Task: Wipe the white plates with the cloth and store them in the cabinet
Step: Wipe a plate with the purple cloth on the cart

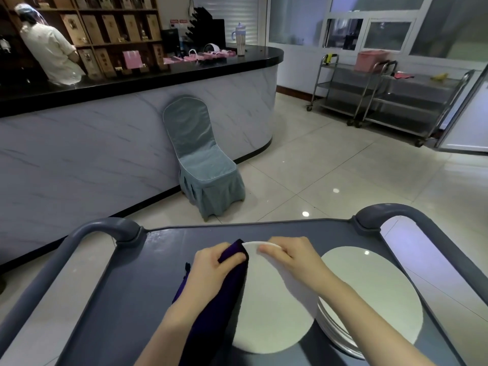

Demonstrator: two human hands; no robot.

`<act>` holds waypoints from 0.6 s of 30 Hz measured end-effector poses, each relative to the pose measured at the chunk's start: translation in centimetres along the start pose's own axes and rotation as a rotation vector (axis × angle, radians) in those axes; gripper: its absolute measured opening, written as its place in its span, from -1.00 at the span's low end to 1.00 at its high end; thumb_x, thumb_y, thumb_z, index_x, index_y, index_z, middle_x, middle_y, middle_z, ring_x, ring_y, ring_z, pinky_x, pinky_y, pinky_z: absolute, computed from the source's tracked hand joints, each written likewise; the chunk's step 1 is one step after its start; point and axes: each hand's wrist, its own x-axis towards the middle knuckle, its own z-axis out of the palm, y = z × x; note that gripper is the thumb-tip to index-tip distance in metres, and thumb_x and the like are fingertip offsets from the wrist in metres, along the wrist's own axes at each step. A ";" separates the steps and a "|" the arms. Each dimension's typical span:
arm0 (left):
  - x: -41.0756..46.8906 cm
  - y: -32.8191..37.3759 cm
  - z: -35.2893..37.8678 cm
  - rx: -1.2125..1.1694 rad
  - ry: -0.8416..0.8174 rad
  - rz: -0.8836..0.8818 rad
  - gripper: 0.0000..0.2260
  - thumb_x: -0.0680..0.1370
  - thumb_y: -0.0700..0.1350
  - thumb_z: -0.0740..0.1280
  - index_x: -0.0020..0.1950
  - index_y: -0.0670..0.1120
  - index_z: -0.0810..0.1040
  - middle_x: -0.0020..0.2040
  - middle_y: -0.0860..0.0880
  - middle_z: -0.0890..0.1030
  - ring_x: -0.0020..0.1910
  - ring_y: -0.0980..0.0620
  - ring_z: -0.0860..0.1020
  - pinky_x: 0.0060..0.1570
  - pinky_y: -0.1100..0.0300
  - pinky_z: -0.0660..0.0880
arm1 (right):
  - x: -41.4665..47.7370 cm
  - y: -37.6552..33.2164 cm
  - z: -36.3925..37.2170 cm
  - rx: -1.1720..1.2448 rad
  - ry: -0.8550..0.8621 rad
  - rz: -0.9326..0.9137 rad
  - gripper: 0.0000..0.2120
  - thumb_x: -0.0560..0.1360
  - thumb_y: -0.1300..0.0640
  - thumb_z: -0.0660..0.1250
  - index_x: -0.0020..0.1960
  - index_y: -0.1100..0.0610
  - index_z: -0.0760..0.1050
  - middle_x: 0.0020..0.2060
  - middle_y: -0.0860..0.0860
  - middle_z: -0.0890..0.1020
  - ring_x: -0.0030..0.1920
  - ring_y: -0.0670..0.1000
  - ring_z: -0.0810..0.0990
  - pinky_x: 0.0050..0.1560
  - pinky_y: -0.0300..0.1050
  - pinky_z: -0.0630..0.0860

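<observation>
A white plate (266, 310) is held over the grey cart top (137, 281), its face toward me. My right hand (290, 257) grips its far rim with curled fingers. My left hand (211, 268) holds a dark purple cloth (219, 307) against the plate's left edge; the cloth hangs down under my wrist. To the right, a stack of white plates (377, 291) sits on the cart, partly hidden by my right forearm.
The cart has grey handle bars at the left (97, 228) and right (390, 210). Beyond it stand a chair in a blue-grey cover (203, 159), a marble-front counter (105, 143), and steel trolleys (390, 96) at the far right. A person (50, 46) stands behind the counter.
</observation>
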 end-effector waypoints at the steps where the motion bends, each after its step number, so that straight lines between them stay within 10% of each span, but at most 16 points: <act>1: -0.4 -0.3 0.2 -0.069 0.076 -0.052 -0.85 0.56 -0.15 0.39 -0.22 -0.10 0.61 -0.30 0.00 0.65 -0.36 0.22 0.51 -0.29 0.33 0.40 | -0.1 0.2 -0.3 0.059 0.072 0.035 -0.56 0.59 -0.03 0.31 -0.35 0.17 0.30 -0.45 -0.06 0.31 -0.38 -0.14 0.24 -0.33 -0.20 0.19; 5: -1.3 -1.4 0.9 -0.332 0.223 -0.298 -0.80 0.62 -0.11 0.29 -0.11 -0.17 0.63 -0.19 -0.06 0.70 -0.23 0.09 0.60 -0.14 0.18 0.52 | -0.5 0.8 -0.1 0.290 0.348 0.209 -0.55 0.59 0.03 0.31 -0.38 0.14 0.23 -0.47 -0.10 0.27 -0.40 -0.12 0.20 -0.38 -0.24 0.16; 14: 1.1 -0.3 0.0 0.149 -0.175 0.046 -0.85 0.50 -0.09 0.45 -0.27 0.05 0.59 -0.35 0.13 0.60 -0.36 0.25 0.48 -0.29 0.33 0.37 | -0.3 -0.2 1.0 0.038 -0.066 -0.002 -0.54 0.59 -0.10 0.29 -0.41 0.00 0.26 -0.49 -0.11 0.29 -0.41 -0.13 0.24 -0.34 -0.22 0.19; 18: 0.2 -1.2 0.2 -0.163 0.073 -0.108 -0.85 0.55 -0.15 0.39 -0.22 -0.12 0.61 -0.30 -0.03 0.66 -0.33 0.16 0.53 -0.26 0.26 0.45 | 0.0 0.4 0.1 0.122 0.116 0.066 -0.56 0.59 -0.02 0.31 -0.39 0.07 0.24 -0.47 -0.11 0.29 -0.39 -0.14 0.24 -0.34 -0.21 0.18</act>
